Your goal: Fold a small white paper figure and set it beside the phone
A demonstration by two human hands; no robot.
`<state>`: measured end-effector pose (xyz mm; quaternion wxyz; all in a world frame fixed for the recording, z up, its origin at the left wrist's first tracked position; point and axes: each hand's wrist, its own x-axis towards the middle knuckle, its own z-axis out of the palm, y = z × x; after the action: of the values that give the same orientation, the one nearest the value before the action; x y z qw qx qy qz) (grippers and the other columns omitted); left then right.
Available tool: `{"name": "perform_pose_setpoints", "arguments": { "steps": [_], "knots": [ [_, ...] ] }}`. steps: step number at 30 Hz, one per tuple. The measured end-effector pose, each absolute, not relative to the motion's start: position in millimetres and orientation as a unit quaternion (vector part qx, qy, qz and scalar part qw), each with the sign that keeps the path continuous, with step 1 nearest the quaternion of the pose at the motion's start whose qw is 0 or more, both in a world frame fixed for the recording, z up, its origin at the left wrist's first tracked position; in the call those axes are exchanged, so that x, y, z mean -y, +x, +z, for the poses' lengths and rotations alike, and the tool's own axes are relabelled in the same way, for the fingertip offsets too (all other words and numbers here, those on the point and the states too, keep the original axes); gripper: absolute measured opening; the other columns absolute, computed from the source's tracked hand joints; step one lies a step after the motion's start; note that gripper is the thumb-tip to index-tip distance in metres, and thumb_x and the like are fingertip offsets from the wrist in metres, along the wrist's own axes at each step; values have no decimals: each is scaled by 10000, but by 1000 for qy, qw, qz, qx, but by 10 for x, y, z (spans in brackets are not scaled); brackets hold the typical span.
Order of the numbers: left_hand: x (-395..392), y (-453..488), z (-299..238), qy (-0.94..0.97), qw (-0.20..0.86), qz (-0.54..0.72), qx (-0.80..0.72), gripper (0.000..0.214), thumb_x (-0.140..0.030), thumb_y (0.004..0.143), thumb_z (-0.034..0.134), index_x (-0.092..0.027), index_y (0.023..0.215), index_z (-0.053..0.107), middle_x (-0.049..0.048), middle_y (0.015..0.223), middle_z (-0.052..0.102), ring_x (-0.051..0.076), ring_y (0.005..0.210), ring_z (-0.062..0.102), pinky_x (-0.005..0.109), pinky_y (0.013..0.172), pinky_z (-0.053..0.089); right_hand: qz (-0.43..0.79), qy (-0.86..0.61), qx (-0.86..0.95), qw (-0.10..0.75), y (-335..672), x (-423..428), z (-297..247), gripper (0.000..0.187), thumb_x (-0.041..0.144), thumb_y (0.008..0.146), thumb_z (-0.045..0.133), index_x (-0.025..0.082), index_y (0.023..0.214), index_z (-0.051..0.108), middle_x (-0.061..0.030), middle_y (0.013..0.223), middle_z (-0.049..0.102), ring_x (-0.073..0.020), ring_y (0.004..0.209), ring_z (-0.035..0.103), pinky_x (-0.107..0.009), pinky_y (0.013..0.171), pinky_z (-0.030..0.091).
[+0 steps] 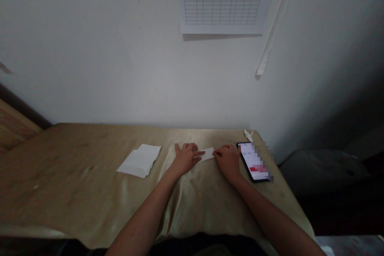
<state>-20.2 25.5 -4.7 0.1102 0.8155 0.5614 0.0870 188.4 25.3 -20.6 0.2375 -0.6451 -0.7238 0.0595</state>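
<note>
A small folded piece of white paper (207,154) lies on the cloth-covered table between my two hands. My left hand (186,157) holds its left end, with the thumb and a finger on the paper and the other fingers partly spread. At the right end, my right hand (228,160) grips the edge between bent fingertips, its thumb side largely hidden. Off to the left of my left hand rests a stack of white paper sheets (141,161) with uneven edges.
A phone (255,164) with a lit, partly blurred screen lies right of my right hand. Behind it is a torn paper scrap (248,135). The shiny tan tablecloth (75,184) has folds near my left forearm. A printed grid sheet (222,0) hangs on the wall.
</note>
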Motion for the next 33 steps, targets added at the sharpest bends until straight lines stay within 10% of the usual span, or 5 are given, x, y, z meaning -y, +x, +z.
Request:
{"name": "perform_pose_setpoints", "arguments": {
  "steps": [33],
  "knots": [
    [-233,-207,29,816,134,82,-557,340,-353,949,590,-475,1264,636,6,1350,592,296,1316,417,805,1092,-24,54,-644,732,219,1869,-246,-166,237,295,948,553,295,892,783,-59,1016,756,-277,1112,541,-632,1111,6]
  ]
}}
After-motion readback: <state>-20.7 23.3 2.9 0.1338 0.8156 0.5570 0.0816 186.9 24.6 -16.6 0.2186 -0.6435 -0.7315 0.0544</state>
